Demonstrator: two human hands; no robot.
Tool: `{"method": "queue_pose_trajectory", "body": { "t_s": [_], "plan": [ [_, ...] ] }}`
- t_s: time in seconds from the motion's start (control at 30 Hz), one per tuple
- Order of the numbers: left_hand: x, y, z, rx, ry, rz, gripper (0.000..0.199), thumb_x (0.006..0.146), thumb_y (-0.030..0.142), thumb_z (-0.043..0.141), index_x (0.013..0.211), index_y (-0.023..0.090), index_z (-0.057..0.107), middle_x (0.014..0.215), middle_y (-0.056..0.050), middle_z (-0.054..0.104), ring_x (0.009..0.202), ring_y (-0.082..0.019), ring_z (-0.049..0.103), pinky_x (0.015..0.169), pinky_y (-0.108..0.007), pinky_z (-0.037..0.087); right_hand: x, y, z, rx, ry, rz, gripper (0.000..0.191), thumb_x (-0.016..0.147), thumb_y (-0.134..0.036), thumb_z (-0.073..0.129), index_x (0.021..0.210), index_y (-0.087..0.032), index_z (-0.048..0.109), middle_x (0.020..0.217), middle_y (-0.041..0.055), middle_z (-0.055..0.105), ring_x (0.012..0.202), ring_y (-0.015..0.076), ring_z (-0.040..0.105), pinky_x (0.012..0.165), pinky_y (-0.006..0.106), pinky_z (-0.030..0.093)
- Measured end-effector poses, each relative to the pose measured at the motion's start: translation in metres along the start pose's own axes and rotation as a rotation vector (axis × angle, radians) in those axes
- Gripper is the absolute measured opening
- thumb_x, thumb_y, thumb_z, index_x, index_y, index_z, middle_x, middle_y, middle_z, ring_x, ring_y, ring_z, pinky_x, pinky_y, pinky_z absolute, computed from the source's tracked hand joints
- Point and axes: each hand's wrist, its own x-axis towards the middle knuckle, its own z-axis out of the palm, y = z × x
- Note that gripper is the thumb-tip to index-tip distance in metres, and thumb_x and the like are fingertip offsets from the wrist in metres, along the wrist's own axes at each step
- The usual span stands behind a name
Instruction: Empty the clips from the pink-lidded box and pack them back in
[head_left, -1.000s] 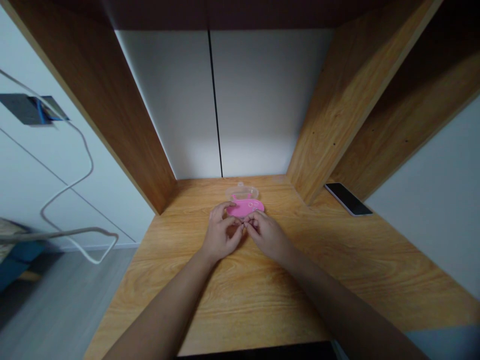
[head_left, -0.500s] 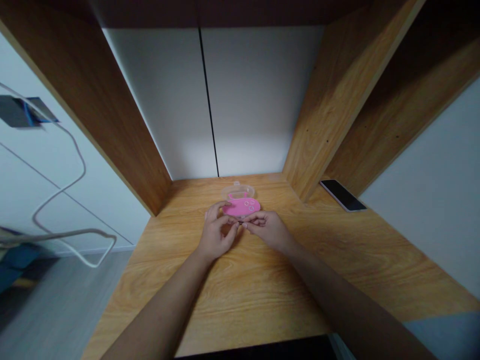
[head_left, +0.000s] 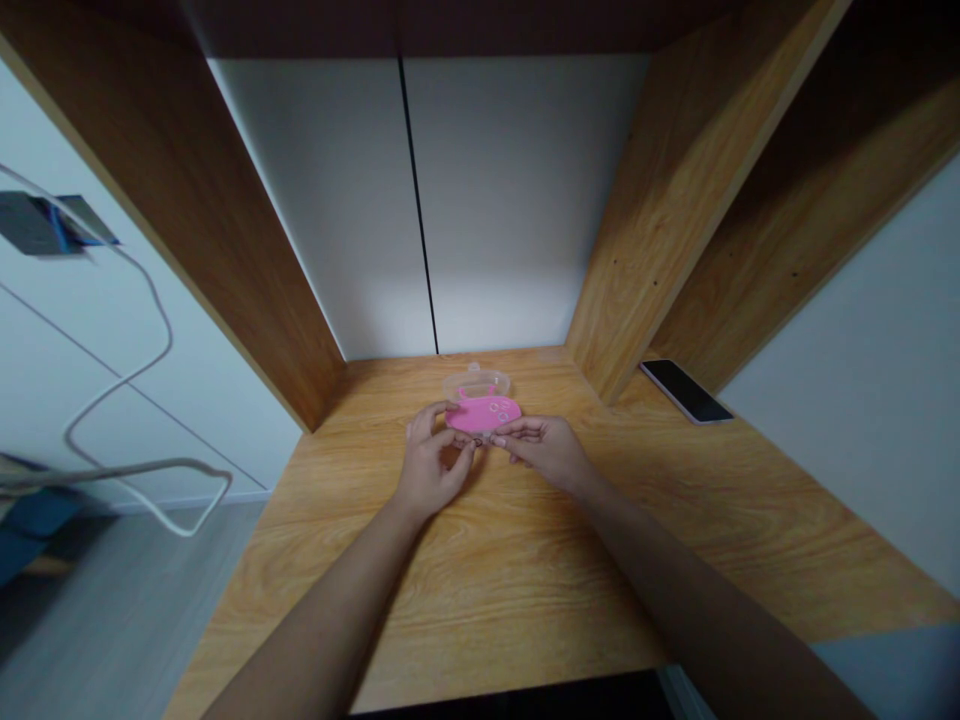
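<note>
A pink oval lid or panel (head_left: 480,413) with pale ring marks at its right end lies on the desk. Behind it sits a clear plastic oval case part (head_left: 474,383) with a tab and some pink inside. My left hand (head_left: 435,465) pinches a small dark loop (head_left: 478,441) between thumb and forefinger just in front of the pink piece. One of its other fingers rests at the panel's left end. My right hand (head_left: 547,448) is closed in a pinch close by on the right; what its fingertips hold is too small to make out.
A phone (head_left: 686,391) lies at the right against the wooden upright (head_left: 660,220). Another wooden board (head_left: 187,220) stands on the left, with a white cable (head_left: 161,350) beyond it. A dark edge (head_left: 517,695) shows at the bottom.
My right hand has moved slightly right, so its fingertips are a little apart from the left ones. The small dark loop now shows at the left fingertips.
</note>
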Motion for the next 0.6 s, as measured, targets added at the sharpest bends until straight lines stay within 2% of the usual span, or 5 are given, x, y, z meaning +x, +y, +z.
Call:
{"method": "queue_pose_trajectory", "body": {
  "t_s": [0.17,0.37,0.47,0.6],
  "plan": [
    [0.0,0.001,0.0,-0.035,-0.02,0.016,0.007,0.086,0.022,0.066,0.085,0.023,0.074,0.131,-0.008,0.057,0.125,-0.027,0.052,0.108,-0.05,0.039,0.001,0.006,0.001,-0.016,-0.015,-0.05,0.041,0.067,-0.05,0.083,0.089,-0.015,0.08,0.081,0.0088,0.077,0.063,0.0158,0.066,0.059,0.029,0.054],
    [0.0,0.004,-0.001,-0.052,-0.053,0.033,0.008,0.088,0.024,0.067,0.087,0.023,0.074,0.132,-0.009,0.056,0.126,-0.028,0.052,0.108,-0.049,0.04,0.001,0.014,0.008,-0.012,-0.075,-0.108,0.03,0.072,-0.042,0.08,0.088,-0.017,0.08,0.082,0.0075,0.078,0.069,0.0171,0.07,0.067,0.03,0.056],
    [-0.001,0.004,-0.001,-0.054,-0.073,0.049,0.009,0.089,0.025,0.066,0.09,0.024,0.075,0.133,-0.008,0.056,0.127,-0.027,0.052,0.108,-0.049,0.04,0.0,0.018,0.013,-0.014,-0.064,-0.14,0.026,0.075,-0.04,0.078,0.089,-0.018,0.08,0.084,0.0075,0.078,0.073,0.0181,0.072,0.071,0.031,0.057],
    [-0.001,0.004,-0.001,-0.061,-0.093,0.055,0.011,0.09,0.026,0.065,0.092,0.025,0.075,0.134,-0.008,0.056,0.128,-0.027,0.051,0.109,-0.049,0.039,0.0,0.022,0.015,-0.044,-0.018,-0.151,0.024,0.075,-0.037,0.077,0.088,-0.017,0.078,0.081,0.007,0.078,0.07,0.0179,0.071,0.067,0.03,0.056]
  ]
}}
